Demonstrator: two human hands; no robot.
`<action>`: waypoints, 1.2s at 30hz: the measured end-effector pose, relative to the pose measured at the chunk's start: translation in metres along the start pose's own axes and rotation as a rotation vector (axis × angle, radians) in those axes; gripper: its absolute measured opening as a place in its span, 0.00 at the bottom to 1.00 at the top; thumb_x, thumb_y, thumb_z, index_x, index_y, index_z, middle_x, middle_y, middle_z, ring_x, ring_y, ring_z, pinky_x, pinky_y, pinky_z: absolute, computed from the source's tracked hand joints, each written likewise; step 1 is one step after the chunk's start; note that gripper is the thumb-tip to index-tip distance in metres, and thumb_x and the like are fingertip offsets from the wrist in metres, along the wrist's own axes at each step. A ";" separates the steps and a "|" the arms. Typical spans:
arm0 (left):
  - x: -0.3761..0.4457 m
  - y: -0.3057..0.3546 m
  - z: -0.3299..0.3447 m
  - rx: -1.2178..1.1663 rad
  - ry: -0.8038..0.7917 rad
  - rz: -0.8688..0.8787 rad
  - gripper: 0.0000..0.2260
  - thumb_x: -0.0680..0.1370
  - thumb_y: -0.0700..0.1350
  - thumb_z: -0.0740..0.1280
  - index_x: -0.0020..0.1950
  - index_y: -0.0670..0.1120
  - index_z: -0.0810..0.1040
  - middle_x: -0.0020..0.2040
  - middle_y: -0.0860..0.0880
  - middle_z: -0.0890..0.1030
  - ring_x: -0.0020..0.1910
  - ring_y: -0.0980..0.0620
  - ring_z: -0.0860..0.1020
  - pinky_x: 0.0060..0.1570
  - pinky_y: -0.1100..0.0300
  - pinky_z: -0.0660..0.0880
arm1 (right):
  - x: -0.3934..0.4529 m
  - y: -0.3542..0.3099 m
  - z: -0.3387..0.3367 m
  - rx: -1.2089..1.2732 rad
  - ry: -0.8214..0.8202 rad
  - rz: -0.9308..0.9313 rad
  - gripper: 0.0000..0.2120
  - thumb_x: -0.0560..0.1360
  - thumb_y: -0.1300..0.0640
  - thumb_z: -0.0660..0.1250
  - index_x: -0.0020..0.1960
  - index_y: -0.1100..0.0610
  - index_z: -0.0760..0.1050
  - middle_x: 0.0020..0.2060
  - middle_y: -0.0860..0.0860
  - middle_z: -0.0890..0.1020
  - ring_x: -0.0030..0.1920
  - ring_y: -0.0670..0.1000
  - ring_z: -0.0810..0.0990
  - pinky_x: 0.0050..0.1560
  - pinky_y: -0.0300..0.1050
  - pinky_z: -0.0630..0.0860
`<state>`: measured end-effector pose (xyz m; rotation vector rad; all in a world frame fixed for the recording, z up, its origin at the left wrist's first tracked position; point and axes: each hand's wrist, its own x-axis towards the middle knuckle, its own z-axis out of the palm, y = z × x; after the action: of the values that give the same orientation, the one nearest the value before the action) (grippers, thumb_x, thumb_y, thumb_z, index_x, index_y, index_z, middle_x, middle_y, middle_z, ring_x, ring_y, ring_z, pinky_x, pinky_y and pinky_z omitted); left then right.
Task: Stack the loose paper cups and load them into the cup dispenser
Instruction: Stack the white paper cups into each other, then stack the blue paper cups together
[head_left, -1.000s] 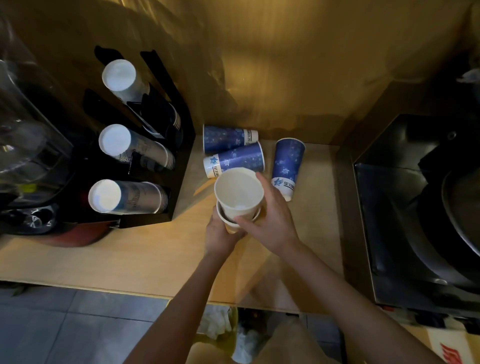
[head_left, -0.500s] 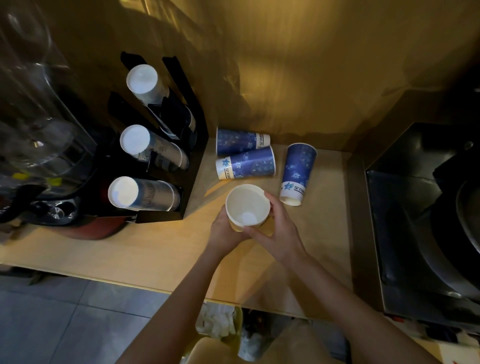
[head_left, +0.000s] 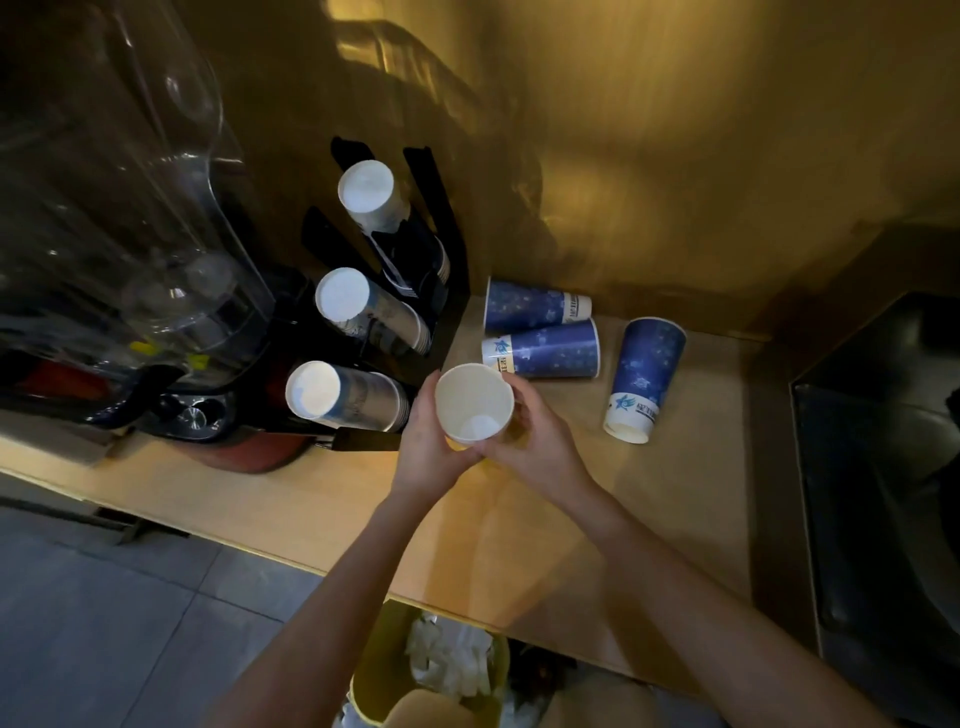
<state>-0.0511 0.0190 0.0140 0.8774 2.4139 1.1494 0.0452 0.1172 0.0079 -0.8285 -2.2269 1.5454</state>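
- Your left hand (head_left: 428, 447) and right hand (head_left: 535, 441) are together at the centre, both clamped on the stack (head_left: 474, 404) of cups, mouth up toward you.
- Your left fingers wrap its 9 o'clock side; your right fingers cup its 3 o'clock side and underside.
- Only the top cup's white inside shows; how many cups are nested below it you cannot tell.
- The stack is held above the bench (head_left: 260, 499), just at 3 o'clock of the dispenser (head_left: 441, 234).
- The dispenser is black, at 10 o'clock of your hands, with three slanted slots, each holding a column of cups with the white bases facing you.
- The lowest column (head_left: 343, 397) lies nearest your left hand, close beside it but apart.
- Three loose blue cups lie on their sides on the bench.
- The rear cup (head_left: 535, 306) at 1 o'clock lies by the wall, mouth toward the dispenser.
- The middle cup (head_left: 545, 349) touches it, base toward the dispenser and just beyond your right fingers.
- The right cup (head_left: 644, 376) at 3 o'clock lies apart from the pair, base toward you.
- A blender (head_left: 130, 260) stands at 9 o'clock, beside the dispenser.
- A bin (head_left: 374, 675) of white scraps sits at 6 o'clock, below the bench edge.
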 end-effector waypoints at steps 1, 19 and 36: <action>0.001 -0.001 -0.001 0.006 0.000 -0.007 0.44 0.63 0.46 0.78 0.72 0.45 0.55 0.69 0.44 0.68 0.68 0.47 0.67 0.60 0.59 0.66 | 0.002 0.000 0.002 0.006 -0.005 0.000 0.39 0.66 0.54 0.76 0.71 0.49 0.59 0.68 0.48 0.70 0.69 0.47 0.67 0.68 0.46 0.69; 0.019 0.053 -0.026 0.122 0.072 0.185 0.25 0.71 0.49 0.70 0.65 0.46 0.69 0.62 0.46 0.74 0.59 0.49 0.73 0.55 0.58 0.72 | 0.033 -0.015 -0.056 -0.006 0.152 0.066 0.11 0.74 0.63 0.66 0.56 0.60 0.74 0.48 0.52 0.78 0.48 0.47 0.77 0.52 0.34 0.75; 0.141 0.079 0.113 0.754 -0.434 0.197 0.34 0.74 0.47 0.66 0.74 0.44 0.49 0.75 0.43 0.57 0.73 0.45 0.58 0.70 0.48 0.59 | 0.080 0.073 -0.119 -0.070 0.563 0.587 0.43 0.63 0.43 0.74 0.69 0.62 0.60 0.64 0.63 0.72 0.65 0.63 0.70 0.66 0.58 0.68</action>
<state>-0.0683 0.2149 0.0017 1.4231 2.4009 0.0172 0.0684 0.2738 -0.0213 -1.7975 -1.7053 1.2169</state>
